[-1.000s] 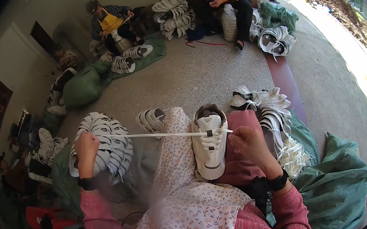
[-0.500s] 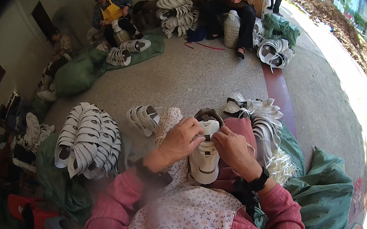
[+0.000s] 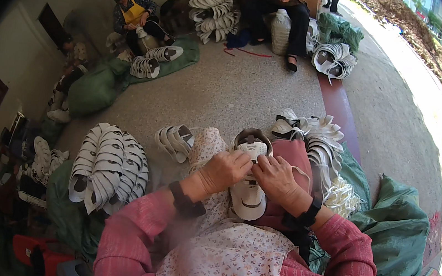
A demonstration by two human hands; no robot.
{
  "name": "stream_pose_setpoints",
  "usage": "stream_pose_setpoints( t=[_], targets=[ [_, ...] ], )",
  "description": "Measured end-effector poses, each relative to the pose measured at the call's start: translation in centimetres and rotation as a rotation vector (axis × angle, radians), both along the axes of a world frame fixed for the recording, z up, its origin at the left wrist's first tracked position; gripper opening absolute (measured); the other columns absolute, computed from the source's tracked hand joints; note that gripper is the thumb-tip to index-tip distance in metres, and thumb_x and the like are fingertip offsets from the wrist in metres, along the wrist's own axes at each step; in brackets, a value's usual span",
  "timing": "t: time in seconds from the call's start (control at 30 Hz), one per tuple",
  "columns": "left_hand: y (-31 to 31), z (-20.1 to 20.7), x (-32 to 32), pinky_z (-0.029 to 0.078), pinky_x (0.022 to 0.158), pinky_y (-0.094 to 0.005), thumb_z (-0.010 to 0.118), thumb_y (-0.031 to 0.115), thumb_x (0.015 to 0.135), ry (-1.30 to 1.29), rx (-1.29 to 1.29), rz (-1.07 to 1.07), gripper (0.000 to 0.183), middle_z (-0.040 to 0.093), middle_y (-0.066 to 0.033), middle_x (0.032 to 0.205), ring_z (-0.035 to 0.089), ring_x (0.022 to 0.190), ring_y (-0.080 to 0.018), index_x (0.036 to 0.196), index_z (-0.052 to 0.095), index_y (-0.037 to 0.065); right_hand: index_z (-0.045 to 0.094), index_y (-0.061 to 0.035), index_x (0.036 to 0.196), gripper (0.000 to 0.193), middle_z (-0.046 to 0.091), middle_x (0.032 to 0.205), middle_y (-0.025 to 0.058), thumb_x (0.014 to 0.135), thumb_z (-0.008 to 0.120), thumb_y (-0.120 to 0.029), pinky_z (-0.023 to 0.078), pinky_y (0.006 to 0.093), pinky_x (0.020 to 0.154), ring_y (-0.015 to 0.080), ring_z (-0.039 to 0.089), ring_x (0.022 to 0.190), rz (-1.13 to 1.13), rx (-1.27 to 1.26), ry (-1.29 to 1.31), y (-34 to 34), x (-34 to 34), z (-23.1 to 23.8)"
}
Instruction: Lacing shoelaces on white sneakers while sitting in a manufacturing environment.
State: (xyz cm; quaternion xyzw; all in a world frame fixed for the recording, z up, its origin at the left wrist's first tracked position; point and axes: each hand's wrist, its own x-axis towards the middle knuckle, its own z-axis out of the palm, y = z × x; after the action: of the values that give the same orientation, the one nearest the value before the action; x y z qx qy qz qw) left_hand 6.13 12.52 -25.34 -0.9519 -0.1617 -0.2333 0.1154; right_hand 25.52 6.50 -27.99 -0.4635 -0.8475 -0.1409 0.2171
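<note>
A white shoe upper (image 3: 248, 200) with a brown-lined collar lies over my lap, its toe toward me. Across its lacing area my two hands nearly meet. My left hand (image 3: 222, 170) is closed at the left side of the tongue; what its fingertips pinch is hidden. My right hand (image 3: 278, 182) pinches at the other side. A pale shoelace (image 3: 305, 174) loops out beside the right hand, over the pink cloth (image 3: 292, 153). On the right lie a bundle of white laces (image 3: 343, 196) and a row of nested shoe uppers (image 3: 323, 143).
A large stack of nested uppers (image 3: 111, 168) stands at my left, with a smaller stack (image 3: 176, 141) nearer my knee. Green sacks (image 3: 395, 233) lie at the right. Across the floor, seated people (image 3: 134, 15) work beside more uppers (image 3: 214, 14).
My hands have drawn closer together over the shoe, and the left fingers have closed in toward the tongue. The whole view has shifted slightly.
</note>
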Motion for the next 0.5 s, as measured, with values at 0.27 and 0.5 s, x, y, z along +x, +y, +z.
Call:
stream_pose_setpoints(
  t=[0.27,0.5],
  targets=[
    [0.8,2.4,-3.8,0.046,0.054,-0.0249,0.062,0.014,0.078,0.351,0.267,-0.315,0.013,0.052,-0.0010,0.079,0.056,0.072,-0.0128,0.089,0.062,0.008,0.068,-0.0017,0.087,0.016,0.063,0.087,0.0070,0.090,0.063,-0.016,0.051,0.0346,0.057,0.0192,0.066,0.071,0.354,-0.389,0.368,-0.9,3.0,2.4],
    [0.3,1.3,-5.4,0.047,0.054,-0.0261,0.060,0.015,0.088,0.039,0.054,0.192,0.018,0.056,-0.0020,0.075,0.059,0.068,-0.0149,0.104,0.061,0.006,0.064,0.0025,0.107,0.019,0.068,0.085,0.0076,0.097,0.059,-0.013,0.054,0.0258,0.049,0.0144,0.063,0.056,-0.128,-1.460,1.432,-3.3,4.0,0.9]
  ],
)
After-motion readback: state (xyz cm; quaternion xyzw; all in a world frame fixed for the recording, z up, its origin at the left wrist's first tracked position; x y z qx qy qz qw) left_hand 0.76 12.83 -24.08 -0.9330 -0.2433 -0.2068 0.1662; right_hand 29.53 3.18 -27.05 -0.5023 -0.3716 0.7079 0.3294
